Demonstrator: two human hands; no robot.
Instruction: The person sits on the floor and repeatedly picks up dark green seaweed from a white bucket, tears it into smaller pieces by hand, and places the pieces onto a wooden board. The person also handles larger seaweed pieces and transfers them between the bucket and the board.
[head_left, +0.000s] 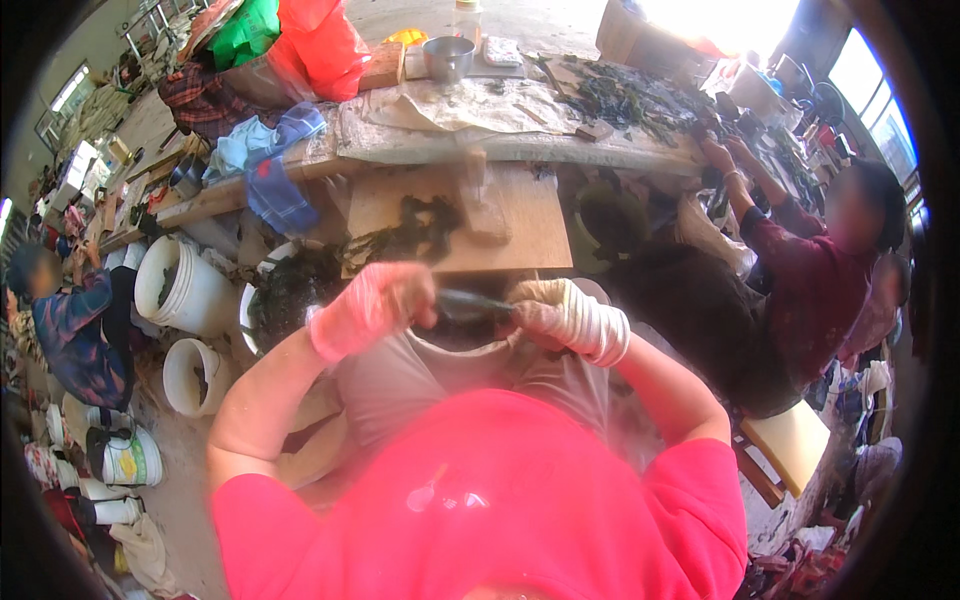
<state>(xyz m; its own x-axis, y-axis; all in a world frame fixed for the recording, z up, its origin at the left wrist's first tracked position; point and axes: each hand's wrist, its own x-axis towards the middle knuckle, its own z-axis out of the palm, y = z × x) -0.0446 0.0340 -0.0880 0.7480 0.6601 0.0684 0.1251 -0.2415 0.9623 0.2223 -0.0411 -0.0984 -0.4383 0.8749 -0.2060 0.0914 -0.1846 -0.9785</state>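
Between my two hands a dark, narrow, blurred piece (472, 302) is stretched, over a bucket (469, 351) between my knees. My left hand (379, 306), in a pinkish glove, grips the piece's left end. Its right end is held by my right hand (551, 313), in a pale glove with white wrapping at the wrist. Just beyond my hands is a wooden board (532, 217). Dark, wet, leaf-like strips (427, 221) lie on its left part, and a blurred wooden block (487, 217) with an upright handle stands right of them.
A workbench (525, 142) runs across the front, with a metal bowl (448, 60) and more dark strips (615, 94). At left stand a tub of dark wet material (292, 292) and white buckets (184, 285). A co-worker (810, 277) sits at right, another (75, 322) at far left.
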